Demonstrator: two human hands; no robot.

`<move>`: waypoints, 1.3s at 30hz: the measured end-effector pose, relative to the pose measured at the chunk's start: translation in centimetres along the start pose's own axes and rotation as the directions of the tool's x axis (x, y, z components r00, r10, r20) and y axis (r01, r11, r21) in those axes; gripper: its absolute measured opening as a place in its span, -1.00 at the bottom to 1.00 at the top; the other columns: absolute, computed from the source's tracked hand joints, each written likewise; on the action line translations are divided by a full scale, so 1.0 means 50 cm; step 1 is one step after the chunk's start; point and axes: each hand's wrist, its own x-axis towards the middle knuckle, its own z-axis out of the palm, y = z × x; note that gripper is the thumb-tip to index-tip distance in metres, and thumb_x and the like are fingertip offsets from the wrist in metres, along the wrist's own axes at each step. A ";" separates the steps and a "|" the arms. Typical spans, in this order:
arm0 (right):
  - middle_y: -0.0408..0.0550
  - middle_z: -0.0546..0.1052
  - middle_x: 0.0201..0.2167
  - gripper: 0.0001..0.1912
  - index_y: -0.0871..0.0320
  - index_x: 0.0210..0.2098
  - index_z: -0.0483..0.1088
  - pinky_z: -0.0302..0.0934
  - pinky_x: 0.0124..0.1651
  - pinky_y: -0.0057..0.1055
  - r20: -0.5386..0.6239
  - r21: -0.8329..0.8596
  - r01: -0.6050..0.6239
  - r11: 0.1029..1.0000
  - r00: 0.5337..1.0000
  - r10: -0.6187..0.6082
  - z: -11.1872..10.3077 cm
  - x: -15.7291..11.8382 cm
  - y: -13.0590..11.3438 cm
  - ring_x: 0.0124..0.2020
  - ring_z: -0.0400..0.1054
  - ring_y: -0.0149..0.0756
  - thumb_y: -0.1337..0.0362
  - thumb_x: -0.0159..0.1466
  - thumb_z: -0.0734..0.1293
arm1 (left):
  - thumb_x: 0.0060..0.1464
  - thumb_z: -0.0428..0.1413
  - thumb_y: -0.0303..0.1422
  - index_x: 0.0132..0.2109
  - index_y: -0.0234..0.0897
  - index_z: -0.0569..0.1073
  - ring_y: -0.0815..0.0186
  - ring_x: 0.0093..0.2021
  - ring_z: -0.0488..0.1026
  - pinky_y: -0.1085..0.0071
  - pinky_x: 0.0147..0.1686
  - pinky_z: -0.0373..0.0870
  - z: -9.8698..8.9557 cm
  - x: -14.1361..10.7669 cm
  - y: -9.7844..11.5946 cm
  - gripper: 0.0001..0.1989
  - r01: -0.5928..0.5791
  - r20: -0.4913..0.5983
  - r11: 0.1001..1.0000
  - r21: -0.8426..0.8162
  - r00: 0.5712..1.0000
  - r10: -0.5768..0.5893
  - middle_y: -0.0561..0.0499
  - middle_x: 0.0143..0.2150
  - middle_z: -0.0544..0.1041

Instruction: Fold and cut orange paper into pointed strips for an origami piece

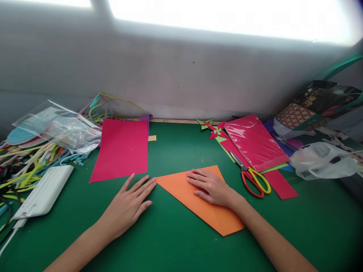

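Observation:
A folded sheet of orange paper [195,196] lies on the green tabletop, with a narrow point at its left end. My right hand [208,187] rests palm down on its upper right part, fingers stretched out and pointing left. At the paper's left tip lies my left hand [133,206], spread flat on the table, with fingertips right at that tip. Neither hand grips anything. Above my left hand is a flat pink-red sheet of paper [121,151]. Scissors [253,179] with red and yellow handles lie to the right of my right hand, blades partly apart.
At the left stand a white power strip [45,192], a heap of coloured strips [36,155] and a clear plastic bag [65,128]. Folded red-green paper stars [217,131] and a wrapped red paper pack [255,141] lie back right. A plastic bag [323,160] sits far right.

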 end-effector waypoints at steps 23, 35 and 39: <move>-0.07 0.35 0.43 -0.40 -0.04 0.49 0.16 0.17 0.46 0.04 -0.002 0.006 0.009 1.000 1.000 -0.009 -0.002 0.000 0.000 0.47 0.16 -0.02 0.20 0.51 0.29 | 0.45 0.02 -0.18 0.41 -0.02 0.36 0.04 0.48 0.22 -0.09 0.54 -0.27 -0.004 0.058 0.089 -0.54 -0.103 0.002 0.979 -0.173 0.994 0.105 -0.04 0.49 0.28; 0.03 0.25 0.49 -0.41 0.00 0.49 0.16 0.09 0.49 0.10 -0.042 -0.015 0.032 0.999 0.999 -0.033 -0.005 -0.001 -0.005 0.50 0.09 0.00 0.19 0.51 0.28 | 0.28 0.16 0.07 -0.11 -0.25 0.46 0.03 -0.13 0.45 0.18 -0.15 0.28 -0.007 0.163 0.007 -0.57 0.414 0.150 0.904 -0.110 0.905 -0.397 -0.13 -0.12 0.52; 0.08 0.22 0.49 -0.45 0.03 0.46 0.21 -0.03 0.51 0.25 -0.107 -0.070 0.061 0.996 0.992 -0.068 -0.004 -0.004 0.001 0.52 0.05 0.05 0.22 0.51 0.27 | 0.24 0.20 0.03 -0.24 -0.21 0.37 0.09 -0.20 0.41 0.25 -0.24 0.19 -0.020 0.177 0.004 -0.60 0.442 0.240 0.877 -0.188 0.886 -0.396 -0.06 -0.19 0.50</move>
